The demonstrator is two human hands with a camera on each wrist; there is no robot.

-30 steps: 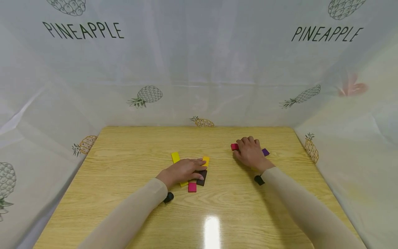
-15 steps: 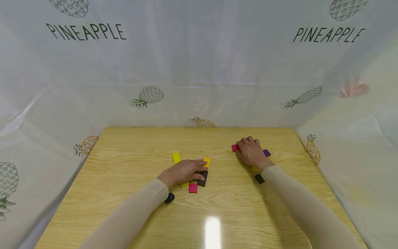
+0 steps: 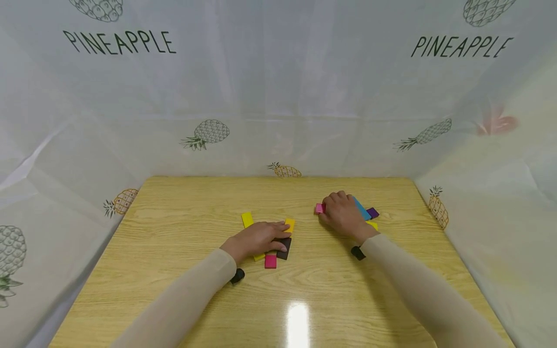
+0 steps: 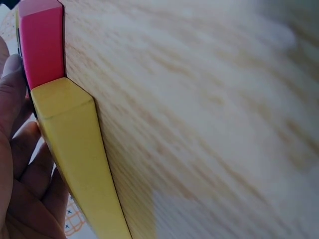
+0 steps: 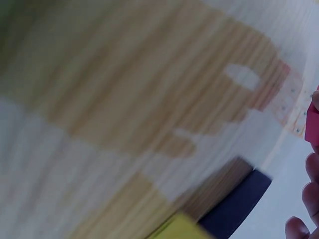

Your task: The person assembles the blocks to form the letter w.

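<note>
In the head view my left hand [image 3: 261,238] lies over a group of flat blocks, its fingers extended. A long yellow block [image 3: 247,220] passes under it. The fingertips touch an orange block [image 3: 289,224] and a black block [image 3: 284,249], and a pink block [image 3: 271,261] sticks out below. The left wrist view shows the pink block [image 4: 42,45] end to end with the yellow block [image 4: 79,159]. My right hand [image 3: 344,215] pinches another pink block [image 3: 319,208], low over the table; its fingers [image 5: 311,196] show at the edge of the right wrist view.
Behind the right hand lie a blue block [image 3: 361,210], a dark purple block [image 3: 372,212] and a yellow block [image 3: 372,224]. Both wrists carry a small black device. The wooden table [image 3: 183,290] ends at a pineapple-print curtain [image 3: 278,87] at the back and sides.
My right hand has moved left with the pink block, uncovering the blue block and more of the yellow one. My left hand stays in place on its blocks.
</note>
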